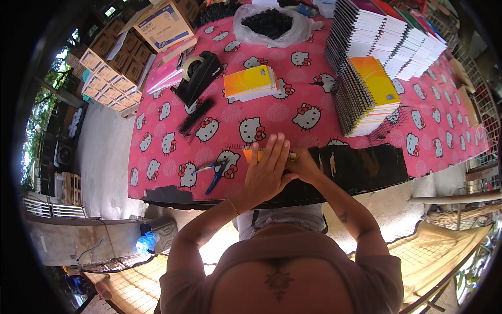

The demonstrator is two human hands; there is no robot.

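Pressing flat with fingers spread, the person's left hand [268, 170] lies open on top of a small orange notebook [253, 153] at the near edge of the table [157, 125]; only the notebook's orange corner and its wire spiral show past the fingers; the right hand [303, 163] sits just beside it, curled at the notebook's right end, and whether it pinches anything cannot be told from this angle; the notebook rests on a pink tablecloth [434, 120] printed with white cartoon cats, close to a dark, worn strip along the table's front; just to the left of the hands lie blue-handled pliers [215, 177]; farther back on the left a black comb-like binding strip [196, 116] lies near a black tape dispenser [200, 76] holding a roll of tape; near the middle of the cloth sits a short stack of orange-and-yellow notebooks [251, 82]; to the right a taller stack of spiral-bound notebooks [368, 94] stands with an orange cover on top; behind it long rows of more notebooks [389, 39] fan across the far corner; a clear plastic bag of black binding coils [269, 23] rests at the far edge; cardboard boxes [117, 65] are piled on the ground beyond the table's left side.
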